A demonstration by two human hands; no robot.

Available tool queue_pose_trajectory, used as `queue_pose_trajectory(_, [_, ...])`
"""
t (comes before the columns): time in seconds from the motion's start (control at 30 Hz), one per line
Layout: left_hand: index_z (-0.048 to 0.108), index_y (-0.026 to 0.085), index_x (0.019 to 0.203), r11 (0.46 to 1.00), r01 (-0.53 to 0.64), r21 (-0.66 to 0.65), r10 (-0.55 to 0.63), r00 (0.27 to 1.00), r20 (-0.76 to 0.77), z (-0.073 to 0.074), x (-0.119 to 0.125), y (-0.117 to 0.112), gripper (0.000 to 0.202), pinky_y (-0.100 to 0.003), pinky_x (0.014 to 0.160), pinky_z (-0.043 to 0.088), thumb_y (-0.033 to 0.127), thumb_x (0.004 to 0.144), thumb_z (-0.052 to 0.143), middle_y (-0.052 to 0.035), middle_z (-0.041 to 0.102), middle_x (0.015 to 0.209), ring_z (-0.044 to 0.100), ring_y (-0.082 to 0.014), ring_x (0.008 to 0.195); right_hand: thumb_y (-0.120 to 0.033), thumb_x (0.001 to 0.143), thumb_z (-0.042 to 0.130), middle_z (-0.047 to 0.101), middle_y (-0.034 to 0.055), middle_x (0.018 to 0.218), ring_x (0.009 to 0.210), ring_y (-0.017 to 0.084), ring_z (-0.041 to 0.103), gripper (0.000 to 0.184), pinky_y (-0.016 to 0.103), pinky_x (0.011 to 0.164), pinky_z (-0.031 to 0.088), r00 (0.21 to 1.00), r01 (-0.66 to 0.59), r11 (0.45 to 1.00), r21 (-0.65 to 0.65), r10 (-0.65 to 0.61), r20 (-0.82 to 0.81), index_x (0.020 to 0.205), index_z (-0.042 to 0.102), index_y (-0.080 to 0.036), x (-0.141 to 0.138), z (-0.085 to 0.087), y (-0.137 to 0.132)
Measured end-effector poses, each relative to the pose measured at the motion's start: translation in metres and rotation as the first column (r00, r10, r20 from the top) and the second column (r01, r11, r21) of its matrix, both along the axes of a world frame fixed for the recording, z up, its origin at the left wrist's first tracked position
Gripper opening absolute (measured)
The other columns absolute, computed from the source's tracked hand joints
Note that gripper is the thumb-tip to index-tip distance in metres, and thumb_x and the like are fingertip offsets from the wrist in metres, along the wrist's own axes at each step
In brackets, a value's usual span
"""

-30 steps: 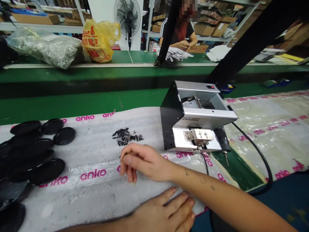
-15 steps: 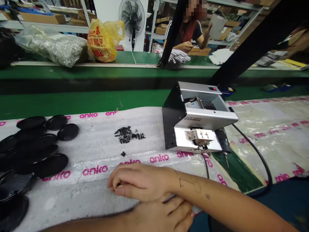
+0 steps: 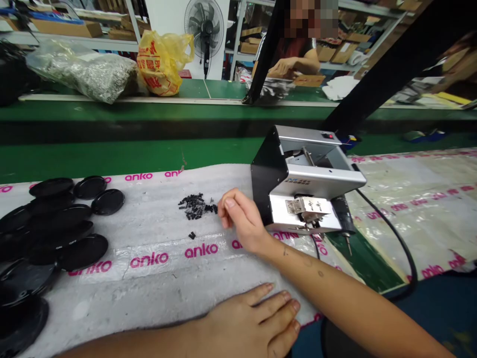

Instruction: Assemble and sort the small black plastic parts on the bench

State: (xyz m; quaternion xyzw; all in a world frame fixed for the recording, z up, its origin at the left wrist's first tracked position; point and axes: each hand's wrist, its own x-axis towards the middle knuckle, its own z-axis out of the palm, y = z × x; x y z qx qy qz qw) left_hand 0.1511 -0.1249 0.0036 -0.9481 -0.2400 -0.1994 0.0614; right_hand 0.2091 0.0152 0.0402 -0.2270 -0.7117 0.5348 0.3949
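My left hand [image 3: 257,318] lies flat near the front edge of the covered bench, its fingers stretched out and holding nothing. My right hand [image 3: 242,216] is at the right edge of a small pile of black plastic pieces [image 3: 193,205], fingers curled and thumb against them. What lies between those fingertips, if anything, is hidden. A couple of loose black pieces [image 3: 192,235] sit just in front of the pile. Right behind my right hand stands a silver and black bench machine [image 3: 316,179] with a metal block on its front ledge.
Round black plastic covers [image 3: 80,251] are heaped at the left. An electric screwdriver [image 3: 343,219] sits beside the machine, near a black cable [image 3: 400,228]. Across the green bench are a yellow bag [image 3: 159,64], a clear bag of small parts [image 3: 93,74] and another person [image 3: 294,62].
My right hand has moved up and away from above my left hand to the pile's right edge. My left hand stays flat. The other person's raised hand has come down.
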Motion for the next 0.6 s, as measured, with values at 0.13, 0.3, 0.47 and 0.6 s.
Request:
queue_pose_trajectory(0.13, [0.054, 0.024, 0.132, 1.0, 0.021, -0.012, -0.019, 0.989, 0.149, -0.006, 0.002, 0.002, 0.034, -0.04, 0.112, 0.035, 0.034, 0.101, 0.044, -0.0089, 0.056, 0.136, 0.052, -0.0252, 0.127, -0.037, 0.103, 0.039, 0.047, -0.0033, 0.064, 0.051, 0.008, 0.044, 0.03, 0.022, 0.049, 0.036, 1.0, -0.006, 1.0, -0.002, 0.006, 0.027, 0.081, 0.047, -0.018, -0.005, -0.003, 0.0])
queue_pose_trajectory(0.3, [0.062, 0.017, 0.109, 0.896, 0.089, -0.435, 0.107, 0.907, 0.406, 0.012, -0.008, 0.014, 0.018, -0.028, 0.097, 0.047, 0.025, 0.096, 0.05, -0.0046, 0.068, 0.109, 0.062, -0.0183, 0.105, -0.041, 0.103, 0.035, 0.047, -0.0034, 0.062, 0.047, 0.008, 0.043, 0.035, 0.021, 0.046, 0.035, 0.999, 0.009, 1.0, -0.017, -0.009, 0.033, 0.08, 0.048, -0.018, -0.006, -0.004, 0.001])
queue_pose_trajectory(0.47, [0.066, 0.016, 0.099, 0.617, -0.011, -0.787, 0.418, 0.852, 0.316, 0.057, -0.046, 0.039, 0.024, -0.029, 0.079, 0.048, 0.011, 0.091, 0.044, -0.0046, 0.069, 0.093, 0.063, -0.0169, 0.084, -0.044, 0.102, 0.037, 0.049, -0.0031, 0.064, 0.046, 0.008, 0.043, 0.035, 0.022, 0.045, 0.034, 0.999, 0.019, 0.998, -0.056, -0.017, 0.035, 0.082, 0.05, -0.018, -0.007, -0.006, 0.003])
queue_pose_trajectory(0.6, [0.064, 0.017, 0.087, 0.293, 0.241, -0.925, 0.593, 0.713, 0.373, 0.076, -0.079, 0.065, 0.013, -0.02, 0.06, 0.041, 0.016, 0.09, 0.052, 0.0009, 0.063, 0.073, 0.055, -0.0102, 0.065, -0.046, 0.099, 0.041, 0.051, -0.0018, 0.067, 0.057, 0.01, 0.048, 0.035, 0.023, 0.055, 0.04, 0.998, 0.053, 0.997, -0.053, -0.052, 0.026, 0.08, 0.051, -0.019, -0.009, -0.005, 0.006])
